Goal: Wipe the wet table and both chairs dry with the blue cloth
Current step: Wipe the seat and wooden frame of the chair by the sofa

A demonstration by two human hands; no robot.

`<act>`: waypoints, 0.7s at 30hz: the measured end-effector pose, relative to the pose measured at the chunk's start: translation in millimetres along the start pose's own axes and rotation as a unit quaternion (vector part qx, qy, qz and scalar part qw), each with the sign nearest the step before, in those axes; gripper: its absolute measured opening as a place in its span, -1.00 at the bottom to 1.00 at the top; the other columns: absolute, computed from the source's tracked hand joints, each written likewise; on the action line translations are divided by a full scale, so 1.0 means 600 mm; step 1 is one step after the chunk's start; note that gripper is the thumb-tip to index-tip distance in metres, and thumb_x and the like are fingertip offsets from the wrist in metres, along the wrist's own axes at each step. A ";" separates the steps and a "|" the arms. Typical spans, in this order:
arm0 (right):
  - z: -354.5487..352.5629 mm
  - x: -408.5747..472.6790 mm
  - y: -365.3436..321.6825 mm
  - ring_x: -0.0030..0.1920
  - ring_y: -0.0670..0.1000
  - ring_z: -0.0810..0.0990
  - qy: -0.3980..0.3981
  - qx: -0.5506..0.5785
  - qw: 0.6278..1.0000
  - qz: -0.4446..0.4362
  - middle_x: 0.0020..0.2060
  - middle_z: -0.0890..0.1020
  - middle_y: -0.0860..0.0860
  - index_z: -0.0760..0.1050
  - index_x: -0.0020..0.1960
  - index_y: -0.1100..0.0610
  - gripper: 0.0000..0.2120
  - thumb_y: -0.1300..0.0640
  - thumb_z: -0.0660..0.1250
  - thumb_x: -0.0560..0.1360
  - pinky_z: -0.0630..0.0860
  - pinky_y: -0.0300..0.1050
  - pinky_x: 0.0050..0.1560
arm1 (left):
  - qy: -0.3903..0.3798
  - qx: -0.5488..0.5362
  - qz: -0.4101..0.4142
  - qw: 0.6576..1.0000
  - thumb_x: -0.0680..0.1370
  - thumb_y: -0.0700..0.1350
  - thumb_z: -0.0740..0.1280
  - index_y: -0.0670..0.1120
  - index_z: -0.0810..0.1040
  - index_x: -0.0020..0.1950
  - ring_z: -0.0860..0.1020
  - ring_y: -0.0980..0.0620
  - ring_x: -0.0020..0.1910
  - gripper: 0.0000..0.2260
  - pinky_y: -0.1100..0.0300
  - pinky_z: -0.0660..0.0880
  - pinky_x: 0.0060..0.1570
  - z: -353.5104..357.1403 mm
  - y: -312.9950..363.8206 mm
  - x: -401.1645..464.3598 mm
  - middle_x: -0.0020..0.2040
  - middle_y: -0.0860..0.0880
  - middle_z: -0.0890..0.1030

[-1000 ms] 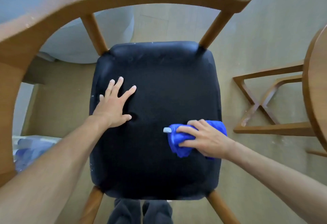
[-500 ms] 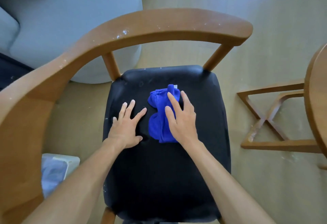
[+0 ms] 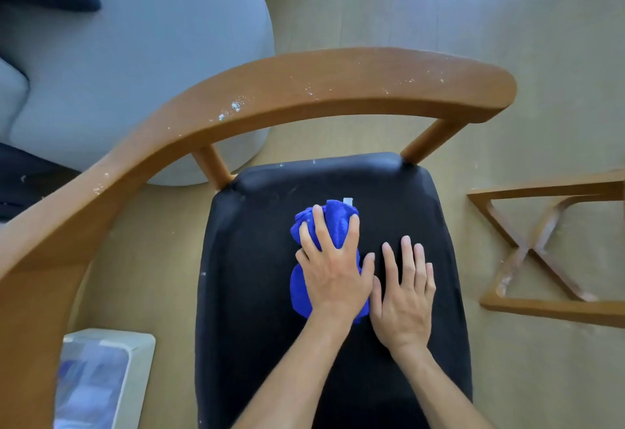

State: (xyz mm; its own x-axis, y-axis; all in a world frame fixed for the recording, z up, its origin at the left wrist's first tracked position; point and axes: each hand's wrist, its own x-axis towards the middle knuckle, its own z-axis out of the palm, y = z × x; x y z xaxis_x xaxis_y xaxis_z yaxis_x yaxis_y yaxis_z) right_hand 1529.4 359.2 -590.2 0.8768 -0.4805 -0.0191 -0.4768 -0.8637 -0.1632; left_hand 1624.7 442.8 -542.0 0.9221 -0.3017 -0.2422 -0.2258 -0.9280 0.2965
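The blue cloth [image 3: 338, 222] lies bunched on the black seat [image 3: 257, 259] of a wooden chair [image 3: 304, 90], a little behind the seat's middle. My left hand [image 3: 333, 269] lies on top of the cloth with its fingers spread, pressing it into the seat. Right beside it, my right hand [image 3: 402, 296] rests flat on the bare seat with straight fingers and holds nothing. White specks dot the chair's curved backrest and armrest. The table top is out of view.
A wooden X-shaped table base [image 3: 541, 249] stands on the floor to the right of the chair. A grey sofa [image 3: 135, 56] with a dark cushion fills the upper left. A translucent plastic box [image 3: 98, 378] sits on the floor at the lower left.
The cloth went from under my right hand to under my left hand. My right hand slid off to the right onto the bare seat. The view tilted further forward.
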 end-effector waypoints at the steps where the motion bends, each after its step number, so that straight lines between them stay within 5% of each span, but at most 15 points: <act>1: 0.000 0.000 -0.001 0.52 0.19 0.13 0.004 0.002 1.000 -0.002 0.50 0.23 0.19 0.33 0.46 0.16 -0.48 -0.02 0.08 0.56 0.10 0.18 0.48 | 0.016 0.005 0.023 1.000 0.38 0.06 0.41 0.08 0.47 0.36 0.40 -0.37 0.27 -0.47 -0.09 0.47 -0.04 0.003 -0.006 0.008 0.46 -0.28 0.31; 6: 0.003 0.002 -0.003 0.52 0.19 0.13 0.010 0.000 1.000 0.002 0.50 0.23 0.19 0.32 0.46 0.16 -0.46 -0.03 0.08 0.54 0.09 0.19 0.48 | 0.071 0.018 0.143 0.987 0.31 -0.24 0.41 0.00 0.59 0.20 0.47 -0.38 0.16 -0.54 -0.09 0.51 -0.02 -0.004 -0.016 0.088 0.37 -0.24 0.44; 12: 0.010 0.002 0.000 0.52 0.19 0.11 0.016 0.004 1.000 0.004 0.51 0.20 0.17 0.28 0.47 0.13 -0.45 -0.04 0.07 0.53 -0.01 0.14 0.50 | 0.022 0.020 0.208 0.978 0.47 -0.09 0.26 0.06 0.48 0.32 0.35 -0.26 0.21 -0.60 -0.03 0.34 0.17 -0.036 -0.014 0.216 0.44 -0.14 0.34; 17: 0.006 0.003 -0.001 0.53 0.19 0.10 0.007 0.000 1.000 0.003 0.52 0.20 0.16 0.26 0.48 0.12 -0.45 -0.05 0.06 0.53 0.00 0.15 0.50 | 0.057 0.081 -0.004 0.995 0.48 -0.11 0.24 0.03 0.48 0.30 0.36 -0.22 0.10 -0.62 0.01 0.33 0.07 -0.077 -0.170 0.255 0.22 -0.18 0.41; 21: 0.009 0.001 -0.003 0.53 0.20 0.11 0.005 0.001 1.000 0.007 0.52 0.19 0.16 0.23 0.49 0.11 -0.45 -0.05 0.07 0.53 0.03 0.18 0.50 | 0.066 0.122 -0.029 0.990 0.49 -0.21 0.18 -0.12 0.43 0.34 0.37 -0.22 0.02 -0.60 0.04 0.27 -0.02 -0.073 -0.177 0.232 0.13 -0.25 0.41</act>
State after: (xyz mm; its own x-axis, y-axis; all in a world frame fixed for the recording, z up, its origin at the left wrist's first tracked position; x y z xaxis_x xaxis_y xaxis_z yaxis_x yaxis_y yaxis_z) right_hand 1531.0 361.2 -595.0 0.8699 -0.4932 -0.0121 -0.4882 -0.8570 -0.1650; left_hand 1790.9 508.9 -566.9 0.9653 -0.2295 -0.1245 -0.2249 -0.9731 0.0497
